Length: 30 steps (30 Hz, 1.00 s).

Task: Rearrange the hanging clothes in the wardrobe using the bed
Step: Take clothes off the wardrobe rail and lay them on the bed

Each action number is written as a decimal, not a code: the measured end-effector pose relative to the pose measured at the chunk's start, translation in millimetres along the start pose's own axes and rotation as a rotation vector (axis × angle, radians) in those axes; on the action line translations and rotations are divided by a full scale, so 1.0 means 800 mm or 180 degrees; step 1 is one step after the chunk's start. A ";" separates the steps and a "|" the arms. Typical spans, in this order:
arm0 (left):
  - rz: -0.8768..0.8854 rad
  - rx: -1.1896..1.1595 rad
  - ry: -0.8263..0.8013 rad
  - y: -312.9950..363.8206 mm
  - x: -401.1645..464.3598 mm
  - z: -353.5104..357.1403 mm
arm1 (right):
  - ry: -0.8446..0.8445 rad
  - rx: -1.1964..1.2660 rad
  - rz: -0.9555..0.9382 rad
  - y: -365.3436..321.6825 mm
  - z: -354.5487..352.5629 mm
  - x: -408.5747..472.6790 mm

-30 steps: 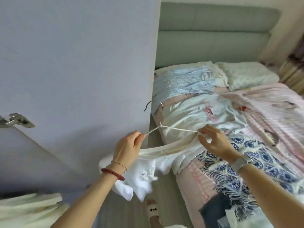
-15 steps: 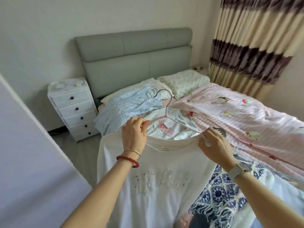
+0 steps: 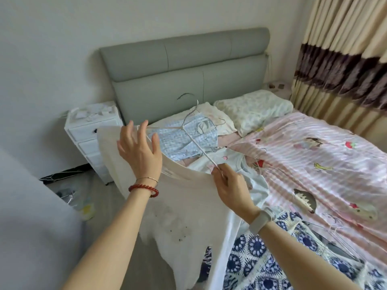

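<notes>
The white top (image 3: 188, 206) is light, limp cloth on a thin wire hanger (image 3: 188, 130), best held by the wire. The right hand (image 3: 232, 185) pinches hanger and shoulder together; the left hand (image 3: 139, 149), fingers spread, touches the far shoulder. Beyond the grip, the bed (image 3: 314, 147) carries a blue checked garment (image 3: 186, 141); a patterned one (image 3: 261, 258) lies below.

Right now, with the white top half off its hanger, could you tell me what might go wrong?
1. The left hand is open, so only the right hand pinches the hanger and the white top; the top could slip to the floor.
2. The hanger's hook hangs over the blue checked garment and may snag it.
</notes>
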<state>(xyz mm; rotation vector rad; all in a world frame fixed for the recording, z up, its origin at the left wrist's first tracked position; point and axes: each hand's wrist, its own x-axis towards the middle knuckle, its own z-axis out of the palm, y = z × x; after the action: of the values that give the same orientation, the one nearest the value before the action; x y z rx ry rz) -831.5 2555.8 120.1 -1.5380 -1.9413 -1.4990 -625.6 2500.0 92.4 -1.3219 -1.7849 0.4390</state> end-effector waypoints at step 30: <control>0.0576 0.1089 -0.4985 -0.167 -0.308 0.509 | -0.1015 -0.2196 0.2771 0.573 0.130 0.108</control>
<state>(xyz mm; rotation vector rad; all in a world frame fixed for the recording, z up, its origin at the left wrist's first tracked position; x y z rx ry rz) -685.9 2756.5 -308.0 -2.8841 -2.2112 0.4775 -437.3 2772.4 -251.8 -2.6591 -1.5722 0.5287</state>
